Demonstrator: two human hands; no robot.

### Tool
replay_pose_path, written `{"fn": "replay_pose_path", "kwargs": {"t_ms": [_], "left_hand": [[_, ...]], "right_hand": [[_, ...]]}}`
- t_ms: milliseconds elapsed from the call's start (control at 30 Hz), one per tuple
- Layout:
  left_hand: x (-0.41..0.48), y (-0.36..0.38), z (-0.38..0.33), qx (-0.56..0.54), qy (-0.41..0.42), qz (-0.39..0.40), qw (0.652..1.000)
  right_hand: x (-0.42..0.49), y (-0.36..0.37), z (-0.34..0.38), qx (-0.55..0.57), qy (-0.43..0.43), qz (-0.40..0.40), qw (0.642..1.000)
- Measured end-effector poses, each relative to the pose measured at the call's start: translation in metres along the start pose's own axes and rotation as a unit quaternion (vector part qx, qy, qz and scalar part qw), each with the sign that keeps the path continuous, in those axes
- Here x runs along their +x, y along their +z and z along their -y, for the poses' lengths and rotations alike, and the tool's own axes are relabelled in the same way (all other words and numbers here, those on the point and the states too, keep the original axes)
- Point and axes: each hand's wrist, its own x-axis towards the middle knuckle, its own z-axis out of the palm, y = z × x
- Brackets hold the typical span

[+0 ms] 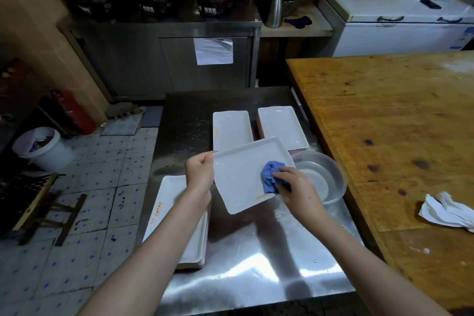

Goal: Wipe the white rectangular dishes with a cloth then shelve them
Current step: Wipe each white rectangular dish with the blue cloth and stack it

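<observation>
Left hand (199,170) grip pinches dish (246,177) edge; right hand (295,185) grip bunches blue cloth (272,177) against dish.

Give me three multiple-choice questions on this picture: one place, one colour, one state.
1. Where is the clear bowl? A on a shelf; B on the steel table, right of the held dish; C in a sink.
2. What colour is the cloth? A blue; B red; C green.
3. How is the held dish? A in a sink; B on a shelf; C lifted, left hand gripping its edge.
Answers: 1 B, it sits on steel beside the dish; 2 A, the wad under the right hand is blue; 3 C, it hovers tilted above the steel table.
</observation>
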Motion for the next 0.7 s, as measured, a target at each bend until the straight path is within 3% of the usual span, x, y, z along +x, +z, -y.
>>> {"fn": "replay_pose_path", "kwargs": {"t_ms": [300, 467, 700], "left_hand": [[-0.014, -0.009, 0.050, 0.027, -0.022, -0.019, 0.999], [-0.039, -0.007, 0.071, 0.028, -0.063, -0.044, 0.997], [-0.068, -0.004, 0.089, 0.068, -0.060, -0.078, 0.993]], "right_hand": [[0.002, -0.015, -0.028, -0.006, 0.077, -0.038, 0.996], [-0.003, -0.019, -0.026, 0.009, 0.059, -0.057, 0.997], [-0.012, -0.018, -0.025, 0.024, 0.029, -0.058, 0.998]]}}
